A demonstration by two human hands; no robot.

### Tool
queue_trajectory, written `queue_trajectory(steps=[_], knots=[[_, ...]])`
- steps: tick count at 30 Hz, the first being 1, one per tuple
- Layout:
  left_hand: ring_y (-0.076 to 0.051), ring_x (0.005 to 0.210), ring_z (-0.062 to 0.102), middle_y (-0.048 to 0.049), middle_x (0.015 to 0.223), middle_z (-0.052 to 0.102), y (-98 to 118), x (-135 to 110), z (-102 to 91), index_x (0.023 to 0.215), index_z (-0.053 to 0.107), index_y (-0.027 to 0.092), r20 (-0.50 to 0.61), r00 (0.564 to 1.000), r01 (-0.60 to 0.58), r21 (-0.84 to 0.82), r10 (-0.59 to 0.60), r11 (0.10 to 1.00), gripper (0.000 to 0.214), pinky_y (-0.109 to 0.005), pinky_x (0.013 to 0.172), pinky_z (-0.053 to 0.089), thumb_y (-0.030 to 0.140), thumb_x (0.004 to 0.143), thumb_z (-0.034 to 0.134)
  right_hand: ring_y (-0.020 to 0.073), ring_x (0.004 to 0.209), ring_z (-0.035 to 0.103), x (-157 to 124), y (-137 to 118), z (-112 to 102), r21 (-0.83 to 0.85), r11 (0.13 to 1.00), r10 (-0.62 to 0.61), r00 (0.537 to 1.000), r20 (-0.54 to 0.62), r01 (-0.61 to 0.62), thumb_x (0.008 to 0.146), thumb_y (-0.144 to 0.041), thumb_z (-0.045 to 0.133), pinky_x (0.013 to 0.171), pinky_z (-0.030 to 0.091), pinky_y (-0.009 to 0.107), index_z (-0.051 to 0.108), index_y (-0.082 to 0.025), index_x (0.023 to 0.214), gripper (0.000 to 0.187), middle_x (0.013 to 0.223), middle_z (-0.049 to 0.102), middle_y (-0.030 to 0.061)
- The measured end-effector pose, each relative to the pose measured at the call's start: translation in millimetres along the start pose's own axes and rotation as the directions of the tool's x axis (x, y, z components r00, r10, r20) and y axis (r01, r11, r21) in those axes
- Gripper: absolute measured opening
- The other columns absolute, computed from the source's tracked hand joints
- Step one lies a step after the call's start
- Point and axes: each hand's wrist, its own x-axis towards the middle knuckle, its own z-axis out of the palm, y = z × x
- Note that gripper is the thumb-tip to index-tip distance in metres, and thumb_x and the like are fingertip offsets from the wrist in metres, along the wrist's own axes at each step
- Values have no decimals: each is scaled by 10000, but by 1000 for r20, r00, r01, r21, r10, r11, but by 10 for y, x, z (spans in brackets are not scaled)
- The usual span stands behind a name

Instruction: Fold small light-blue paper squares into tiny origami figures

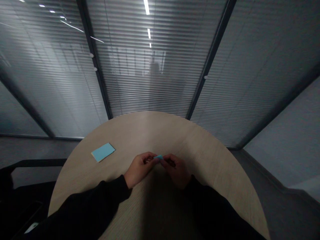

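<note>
blue paper strip [158,157] clamped between left hand [139,169] and right hand [176,170], nearly touching

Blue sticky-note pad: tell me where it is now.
In the head view, the blue sticky-note pad lies on the round wooden table, left of the left hand.
</note>
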Motion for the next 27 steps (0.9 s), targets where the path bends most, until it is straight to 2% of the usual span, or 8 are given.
queue_trajectory(steps=[6,11,18,21,24,27], knots=[[-104,559,453,-4,645,587,21,-20,-2,847,677,124,-19,1000,10,40,-10,999,363,-221,523,332,485,817,657,155,641,602,-3,-20,14,-2,1000,-11,1000,22,11,873,-446,583,586,463,257,664,-166,843,293,725,656,27],[-94,544,433,-6,672,596,32,-11,-19,873,664,123,46,998,45,-6,-44,999,387,-222,516,311,506,821,644,158,670,606,4,-38,1,-12,999,-43,999,31,43,890,-442,565,595,464,254,657,-177,834,286,739,662,27],[-87,503,368,28,574,515,60,-26,-7,777,643,139,17,999,47,13,-47,999,371,-219,490,275,507,825,636,136,590,556,-6,-48,-1,-13,999,-45,997,68,46,900,-502,535,543,424,237,629,-177,799,353,661,598,0],[-96,541,419,3,634,568,58,-25,-7,783,640,141,51,999,17,-7,-17,1000,372,-221,513,311,511,825,635,133,596,545,-4,-59,1,-22,997,-78,993,86,81,924,-535,489,551,414,237,616,-182,795,397,665,586,-5],[-119,620,494,-33,746,632,54,-17,-17,892,660,142,86,996,-7,6,6,1000,354,-235,566,359,491,849,619,138,625,555,-2,-55,0,-56,991,-118,988,103,124,941,-531,464,579,421,242,609,-187,814,395,684,590,-4],[-119,620,487,-30,732,617,53,-17,-22,909,655,135,81,997,-15,38,12,999,355,-241,574,357,483,864,605,139,641,562,-8,-37,2,-61,987,-139,981,135,148,957,-500,453,602,425,246,602,-185,827,372,704,598,-2]])
